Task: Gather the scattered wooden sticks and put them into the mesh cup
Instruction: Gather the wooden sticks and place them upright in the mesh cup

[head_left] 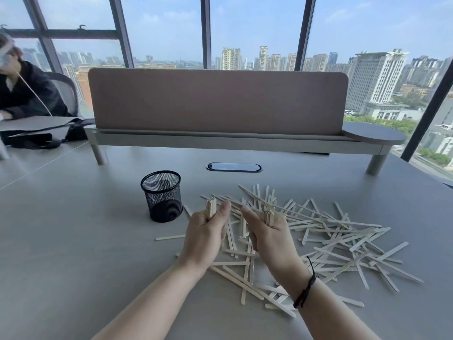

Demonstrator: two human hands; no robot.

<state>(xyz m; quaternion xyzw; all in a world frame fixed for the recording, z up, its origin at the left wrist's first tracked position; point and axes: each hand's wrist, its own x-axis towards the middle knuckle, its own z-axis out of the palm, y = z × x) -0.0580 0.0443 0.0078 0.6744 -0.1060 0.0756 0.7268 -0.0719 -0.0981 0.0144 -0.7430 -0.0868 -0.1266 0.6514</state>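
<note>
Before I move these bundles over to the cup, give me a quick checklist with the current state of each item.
1. Left hand shut on a small bundle of pale wooden sticks: ok.
2. Right hand shut on a second bundle of pale wooden sticks: ok.
3. Black wire-mesh cup upright on the grey table, mouth open: ok.
4. Path from the left hand to the cup free of obstacles: ok.
5. Room left in the cup: cannot tell; something pale shows through the mesh.
6. Table cleared of the scattered loose sticks: not ok, many remain.
</note>
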